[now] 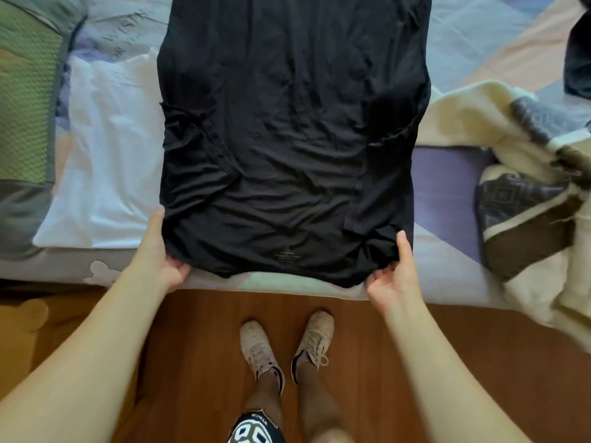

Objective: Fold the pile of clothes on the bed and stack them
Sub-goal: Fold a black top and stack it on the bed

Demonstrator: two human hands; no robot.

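Note:
A black t-shirt (287,129) lies flat and lengthwise on the bed (447,257), its sleeves folded inward and its collar end at the near edge. My left hand (163,251) grips the near left corner, thumb on top and fingers tucked under the cloth. My right hand (396,273) grips the near right corner the same way. A white garment (108,155) lies spread flat to the left, partly under the shirt. A cream and brown patterned garment (524,193) lies crumpled at the right.
A green and grey cushion (25,116) sits at the far left of the bed. Another dark garment (579,59) shows at the upper right edge. My feet in light sneakers (287,343) stand on the wooden floor (479,362) close to the bed.

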